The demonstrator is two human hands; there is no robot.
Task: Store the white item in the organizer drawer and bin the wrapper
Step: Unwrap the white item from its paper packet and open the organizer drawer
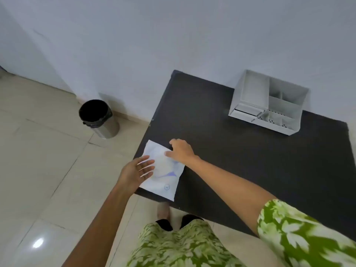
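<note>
A flat white packet (165, 178) with purple print lies at the near left corner of the dark table (240, 155), slightly overhanging the front edge. My left hand (137, 171) hovers over its left side, palm open and fingers spread. My right hand (180, 151) rests on the packet's far right edge, fingers curled down onto it; whether it grips is unclear. A white desk organizer (269, 103) with compartments and small front drawers stands at the table's far side by the wall. A steel bin (98, 118) with a black liner stands on the floor to the left.
The table sits against a pale wall (173, 35). Beige tiled floor (42, 160) spreads to the left between me and the bin. My feet and green patterned clothing show below the table's front edge.
</note>
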